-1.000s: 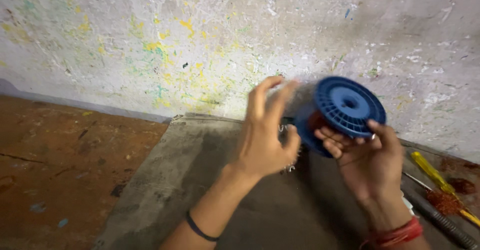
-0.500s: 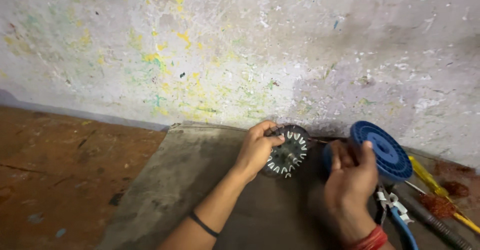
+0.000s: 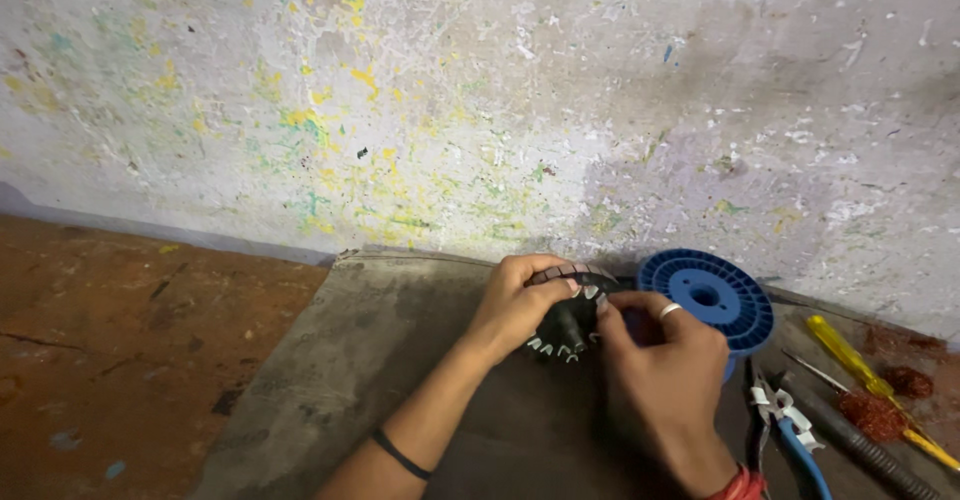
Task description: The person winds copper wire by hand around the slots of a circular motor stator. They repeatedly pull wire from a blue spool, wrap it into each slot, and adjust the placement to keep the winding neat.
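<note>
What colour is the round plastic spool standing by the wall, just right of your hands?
Blue: the round plastic spool shows best in the head view.

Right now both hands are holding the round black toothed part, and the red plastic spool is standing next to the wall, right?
Not quite: the plastic spool is blue, not red, as the head view shows. The rest holds: the left hand and right hand both hold the round black toothed part, and the spool stands by the wall.
</note>
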